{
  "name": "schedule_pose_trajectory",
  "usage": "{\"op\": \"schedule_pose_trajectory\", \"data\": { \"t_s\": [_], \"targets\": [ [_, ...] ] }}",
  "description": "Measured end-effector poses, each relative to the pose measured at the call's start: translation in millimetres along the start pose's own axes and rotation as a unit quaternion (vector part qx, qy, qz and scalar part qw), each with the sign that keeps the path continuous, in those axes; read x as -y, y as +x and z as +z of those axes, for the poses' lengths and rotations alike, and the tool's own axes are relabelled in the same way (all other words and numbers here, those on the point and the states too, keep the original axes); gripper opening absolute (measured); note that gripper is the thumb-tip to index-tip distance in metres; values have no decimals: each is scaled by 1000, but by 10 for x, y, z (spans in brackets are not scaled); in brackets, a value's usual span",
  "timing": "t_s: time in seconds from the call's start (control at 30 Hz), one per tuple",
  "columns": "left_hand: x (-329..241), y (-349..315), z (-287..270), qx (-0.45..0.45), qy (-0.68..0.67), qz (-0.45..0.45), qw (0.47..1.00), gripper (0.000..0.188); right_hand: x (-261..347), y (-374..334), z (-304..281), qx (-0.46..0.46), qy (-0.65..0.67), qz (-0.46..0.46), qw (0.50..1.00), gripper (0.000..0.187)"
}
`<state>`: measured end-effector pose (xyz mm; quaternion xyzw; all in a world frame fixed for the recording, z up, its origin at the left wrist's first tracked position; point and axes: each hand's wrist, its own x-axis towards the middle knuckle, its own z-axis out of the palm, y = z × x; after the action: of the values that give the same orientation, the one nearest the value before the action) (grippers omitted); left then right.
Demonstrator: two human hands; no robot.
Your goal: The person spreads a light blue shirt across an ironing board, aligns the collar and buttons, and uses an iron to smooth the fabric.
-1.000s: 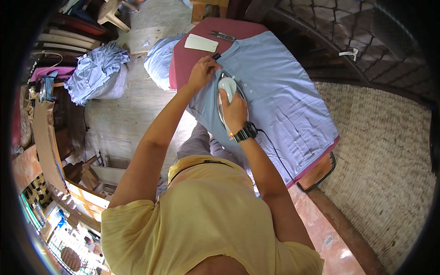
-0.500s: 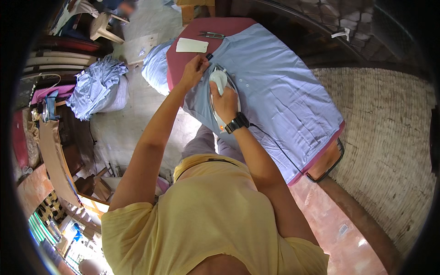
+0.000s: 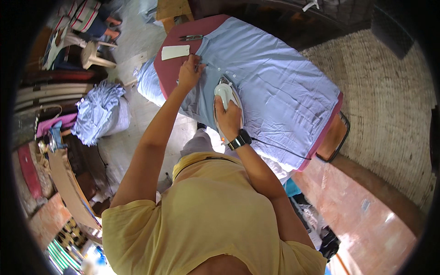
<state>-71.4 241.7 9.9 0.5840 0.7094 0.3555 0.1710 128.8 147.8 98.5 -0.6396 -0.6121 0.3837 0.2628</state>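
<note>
A light blue shirt lies spread over a maroon-covered ironing board, with a few small white buttons showing near its left part. My right hand is closed around the handle of a white and pale green iron, which rests on the shirt just below the buttons. Its dark cord runs off to the right across the cloth. At the shirt's left edge, my left hand has its fingers bent and pinched on the fabric. Beyond that hand, a white card and thread snips lie on the bare board cover.
On the floor to the left stands a heap of light blue garments. A beige plastic stool is farther back, near another person's legs. A woven mat covers the right side, beside the board's black metal frame.
The iron in my right hand has slid back toward me, away from the shirt's far left edge. My left hand stays by that edge. The whole view has shifted slightly.
</note>
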Motion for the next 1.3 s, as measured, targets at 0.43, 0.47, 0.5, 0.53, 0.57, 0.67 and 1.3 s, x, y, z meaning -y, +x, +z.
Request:
{"op": "schedule_pose_trajectory", "data": {
  "t_s": [0.43, 0.47, 0.5, 0.53, 0.57, 0.67, 1.3],
  "targets": [
    [89, 89, 95, 41, 125, 227, 965, 38, 52, 147, 445, -92, 45, 69, 992, 45],
    [91, 73, 91, 44, 125, 227, 965, 38, 36, 148, 452, -96, 40, 62, 993, 43],
    [95, 66, 84, 47, 124, 226, 965, 38, 22, 147, 464, -99, 35, 54, 993, 41],
    [105, 65, 84, 42, 123, 230, 965, 39, 76, 120, 431, -105, 35, 53, 992, 44],
    [114, 65, 85, 38, 122, 233, 964, 39, 69, 146, 441, -114, 25, 38, 992, 44],
    [90, 104, 66, 46, 123, 231, 964, 39, 143, 222, 397, -109, -13, 66, 992, 47],
    [-11, -34, 140, 150, 113, 324, 927, 47, -76, 123, 379, -136, 2, 94, 986, 39]
  ]
}}
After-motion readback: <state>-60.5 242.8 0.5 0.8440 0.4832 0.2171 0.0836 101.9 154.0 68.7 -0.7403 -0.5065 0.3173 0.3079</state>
